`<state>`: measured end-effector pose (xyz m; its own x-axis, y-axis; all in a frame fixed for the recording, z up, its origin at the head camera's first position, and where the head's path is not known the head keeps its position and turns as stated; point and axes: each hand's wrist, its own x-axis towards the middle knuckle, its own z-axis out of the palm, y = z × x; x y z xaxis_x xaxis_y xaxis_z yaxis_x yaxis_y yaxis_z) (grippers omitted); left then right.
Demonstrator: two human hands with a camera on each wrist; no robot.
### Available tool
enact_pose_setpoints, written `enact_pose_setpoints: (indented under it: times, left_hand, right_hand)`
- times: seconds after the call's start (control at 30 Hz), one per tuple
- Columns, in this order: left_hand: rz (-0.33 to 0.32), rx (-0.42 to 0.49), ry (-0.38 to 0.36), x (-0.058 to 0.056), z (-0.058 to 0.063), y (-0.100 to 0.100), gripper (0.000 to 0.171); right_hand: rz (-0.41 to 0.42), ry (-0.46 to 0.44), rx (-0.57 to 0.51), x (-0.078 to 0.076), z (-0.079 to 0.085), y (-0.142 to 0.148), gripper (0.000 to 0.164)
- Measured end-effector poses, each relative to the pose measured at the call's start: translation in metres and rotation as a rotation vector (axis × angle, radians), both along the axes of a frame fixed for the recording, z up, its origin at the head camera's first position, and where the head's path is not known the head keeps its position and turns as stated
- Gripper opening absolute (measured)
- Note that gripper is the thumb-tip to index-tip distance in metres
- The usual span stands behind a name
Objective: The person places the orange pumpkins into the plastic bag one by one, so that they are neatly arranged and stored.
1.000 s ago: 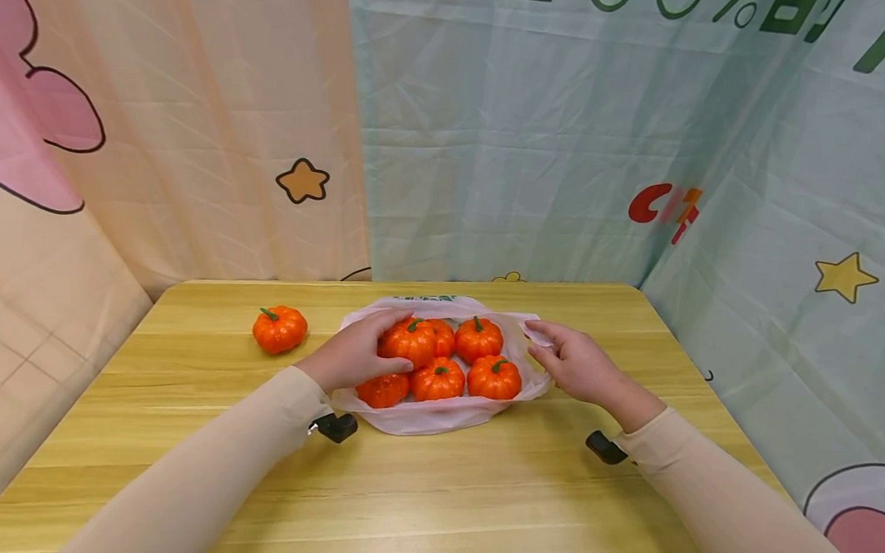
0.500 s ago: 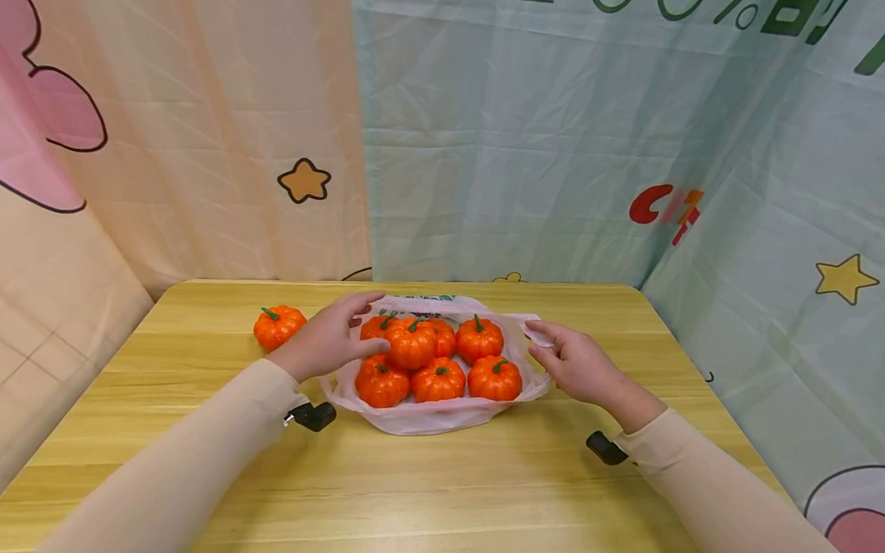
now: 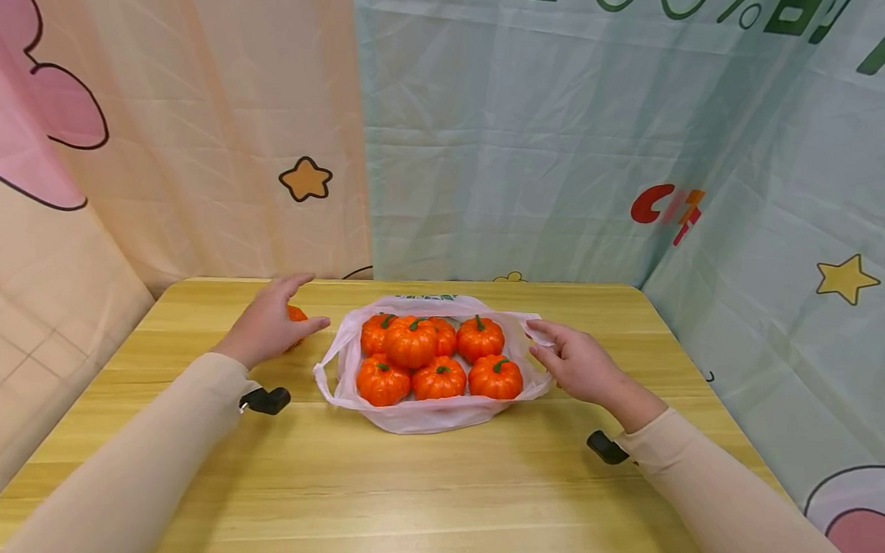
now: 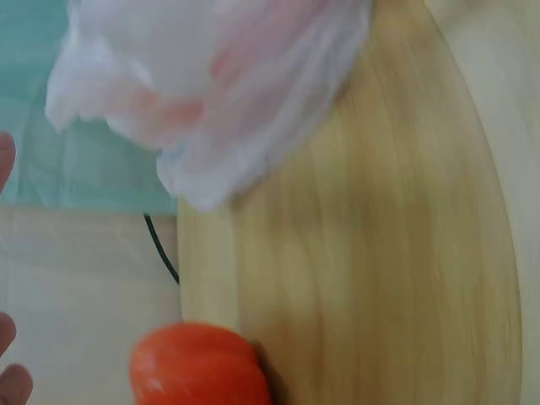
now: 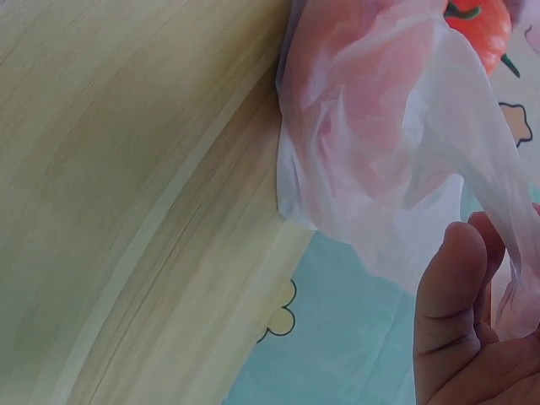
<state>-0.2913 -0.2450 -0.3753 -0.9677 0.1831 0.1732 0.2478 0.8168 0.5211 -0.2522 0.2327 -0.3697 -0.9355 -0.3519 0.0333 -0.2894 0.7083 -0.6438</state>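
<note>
A white plastic bag (image 3: 423, 422) lies spread on the table with several small orange pumpkins (image 3: 440, 378) inside, one resting on top of the others. My right hand (image 3: 584, 367) pinches the bag's right handle; the right wrist view shows the handle (image 5: 485, 139) running taut into the fingers. At the far left, my left hand (image 3: 267, 322) reaches over a lone pumpkin (image 3: 297, 313), thumb and fingers spread apart. Most of that pumpkin is hidden behind the hand in the head view. In the left wrist view the pumpkin (image 4: 202, 371) shows apart from the fingertips (image 4: 7, 333).
The bag's left handle loop (image 3: 324, 379) droops loose onto the wooden table (image 3: 431, 501). Printed fabric curtains (image 3: 494, 146) hang behind the table and along both sides. Each wrist carries a black camera mount (image 3: 266, 400).
My left hand has left the pumpkins in the bag and moved left to the lone pumpkin, uncovering the bag's left side and handle. My right hand stays on its handle.
</note>
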Motion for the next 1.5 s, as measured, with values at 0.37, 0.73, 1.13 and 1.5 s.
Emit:
enact_pose_setpoints:
  times: [0.37, 0.73, 1.13, 1.5]
  left_hand:
    - [0.101, 0.030, -0.089, -0.008, -0.022, -0.039, 0.098]
    - [0.151, 0.102, -0.246, -0.008, -0.034, -0.051, 0.108]
    - [0.173, 0.124, -0.284, -0.008, -0.041, -0.054, 0.098]
    - [0.196, 0.130, -0.272, -0.010, -0.046, -0.054, 0.097]
  right_hand:
    - [0.000, -0.001, 0.007, 0.000, 0.000, 0.000, 0.053]
    - [-0.003, -0.004, 0.007, -0.001, -0.002, 0.000, 0.054]
    - [-0.005, -0.013, 0.004, -0.001, -0.003, -0.001, 0.054]
    - [0.000, -0.009, -0.001, -0.003, -0.005, -0.003, 0.053]
